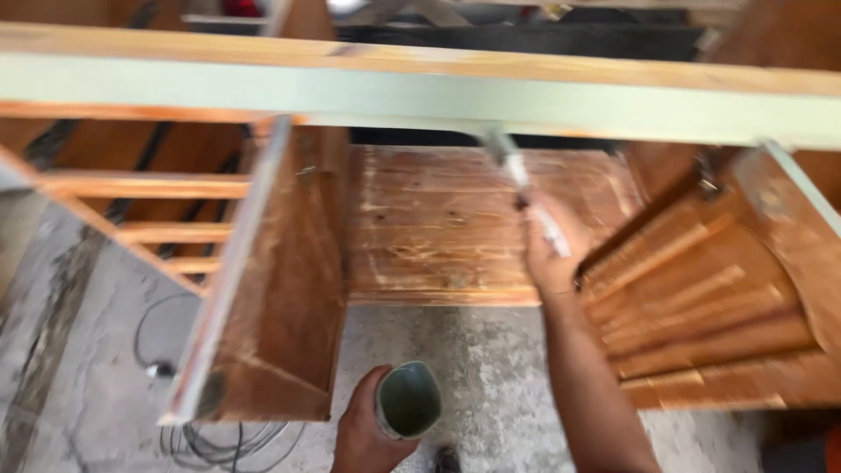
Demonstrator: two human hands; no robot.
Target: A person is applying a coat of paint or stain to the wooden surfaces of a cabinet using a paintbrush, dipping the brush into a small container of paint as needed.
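The right hand [550, 250] is closed around the handle of a slim paintbrush [526, 188], fingers wrapped tight near its lower end, so that the blurred bristle end angles up to the underside of the long pale-green painted wooden rail [420, 96] that crosses the whole view. The brush tilts up and a little left, which looks like the natural way to reach a face that sits above the wrist.

Lower down, the left hand [363, 429] grasps a small squashed tin cup lined with grey-green paint [408, 401], fingers curled round its side and the open mouth turned up toward the brush hand (kept close and level, I would judge, so a dip is a short trip and nothing spills). It hangs over the mottled grey concrete floor [491, 377], near the tip of a dark shoe [447, 457].

Around the hands stands an unfinished reddish-brown wooden cabinet frame: a worn plank back panel [438, 228] straight ahead, an open door with a pale-painted edge [263, 289] swung out to the left, and a slatted louvred door [710, 307] opened to the right. Further left are bare wooden cross-bars [158, 210], and a loose coil of thin grey cable [219, 442] lies on the floor under the left door.
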